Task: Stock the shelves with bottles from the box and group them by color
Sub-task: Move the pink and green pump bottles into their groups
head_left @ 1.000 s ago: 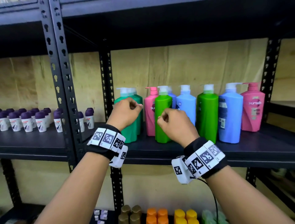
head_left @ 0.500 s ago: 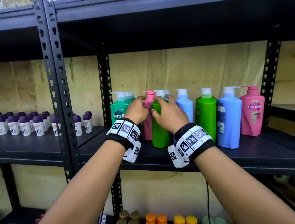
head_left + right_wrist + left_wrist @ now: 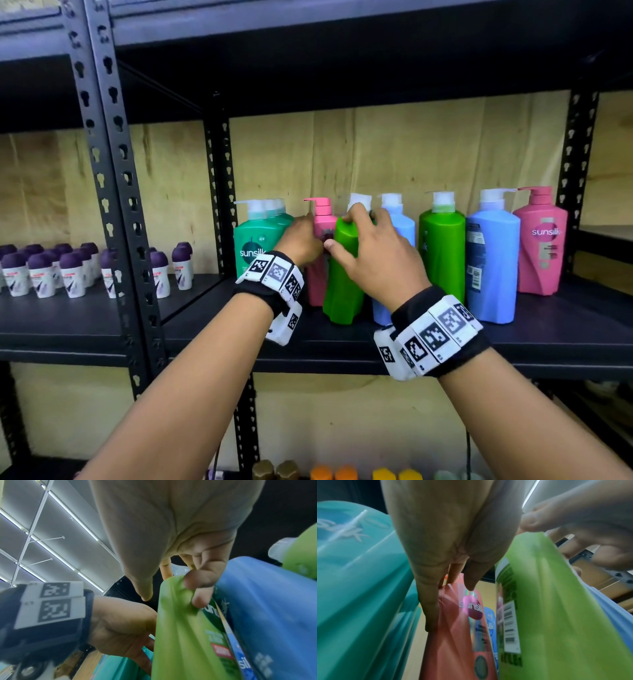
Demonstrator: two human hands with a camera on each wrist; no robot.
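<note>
On the black shelf [image 3: 548, 329] stands a mixed row of pump bottles. My left hand [image 3: 310, 229] grips the shoulder of a pink bottle [image 3: 323, 219] between the teal bottles [image 3: 251, 246] and a green bottle [image 3: 342, 274]. My right hand [image 3: 342, 228] holds that green bottle at its top, thumb in front and fingers behind. The left wrist view shows my left hand [image 3: 450, 605] with thumb and fingers on the pink bottle [image 3: 453, 635] beside the green bottle [image 3: 547, 601]. In the right wrist view my right hand [image 3: 171, 599] curls over the green bottle [image 3: 180, 635].
To the right stand a light blue bottle [image 3: 399, 226], a second green bottle [image 3: 442, 253], a blue bottle [image 3: 493, 267] and a pink bottle [image 3: 541, 246]. Small purple-capped roll-ons [image 3: 68, 270] fill the left bay behind a black upright [image 3: 113, 171]. Orange and yellow caps [image 3: 342, 474] show below.
Both hands were curled fists in front of the shelf. They reached forward, the left onto the pink bottle and the right onto the green bottle, and now hold them.
</note>
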